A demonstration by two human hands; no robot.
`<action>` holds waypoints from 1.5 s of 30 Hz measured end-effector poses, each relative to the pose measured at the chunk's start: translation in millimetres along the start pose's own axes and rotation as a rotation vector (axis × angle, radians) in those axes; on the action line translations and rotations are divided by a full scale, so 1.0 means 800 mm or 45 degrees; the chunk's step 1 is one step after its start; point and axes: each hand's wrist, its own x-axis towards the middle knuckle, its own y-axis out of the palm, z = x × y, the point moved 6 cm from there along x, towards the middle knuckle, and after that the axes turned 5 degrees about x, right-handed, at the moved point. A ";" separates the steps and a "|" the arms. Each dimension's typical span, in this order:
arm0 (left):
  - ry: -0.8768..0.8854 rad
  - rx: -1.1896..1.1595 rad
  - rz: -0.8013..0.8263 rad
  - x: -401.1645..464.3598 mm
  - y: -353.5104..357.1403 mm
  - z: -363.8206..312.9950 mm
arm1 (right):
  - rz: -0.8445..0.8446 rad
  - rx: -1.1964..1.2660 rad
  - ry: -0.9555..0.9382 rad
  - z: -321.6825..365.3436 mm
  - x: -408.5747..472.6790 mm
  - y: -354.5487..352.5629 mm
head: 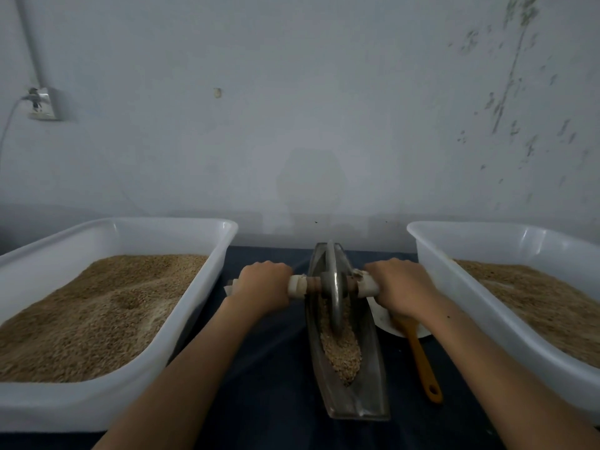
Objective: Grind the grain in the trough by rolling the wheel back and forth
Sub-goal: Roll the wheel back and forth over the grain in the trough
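My left hand (pixel 264 282) covers its end of the axle, so I can't see the wrapping under the fingers. My right hand (pixel 401 289) and forearm hide most of the white plate (pixel 383 319) and the head of the orange utensil (pixel 422 362). The wheel (pixel 334 287) blocks the grain (pixel 341 349) beneath it. Both tubs, the left tub (pixel 107 404) and the right tub (pixel 506 323), run off the picture's edges. The wall socket (pixel 43 105) is too blurred to read.

You are finding no readable text, label, brand, number or sign in this view.
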 end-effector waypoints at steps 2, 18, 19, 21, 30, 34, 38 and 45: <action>0.012 -0.026 0.181 0.000 0.005 0.001 | 0.152 -0.005 -0.003 0.000 -0.001 0.002; 0.003 0.003 -0.118 0.000 0.001 0.001 | -0.040 -0.017 0.020 0.005 -0.004 -0.004; 0.007 -0.001 -0.141 0.000 0.001 0.002 | -0.045 -0.015 0.019 0.005 -0.004 -0.004; 0.019 -0.015 -0.110 0.001 0.002 0.003 | -0.051 -0.017 0.014 0.005 -0.003 -0.004; 0.068 -0.077 0.334 -0.001 0.010 -0.001 | 0.344 -0.001 0.037 -0.001 -0.004 0.004; 0.072 -0.085 0.342 0.001 0.011 -0.001 | 0.389 0.025 0.043 -0.003 -0.004 0.005; 0.065 -0.029 0.106 0.005 0.008 0.002 | 0.223 -0.015 0.037 0.002 -0.002 0.000; 0.031 -0.070 -0.121 0.004 0.011 0.007 | -0.067 -0.049 0.014 0.009 -0.004 -0.006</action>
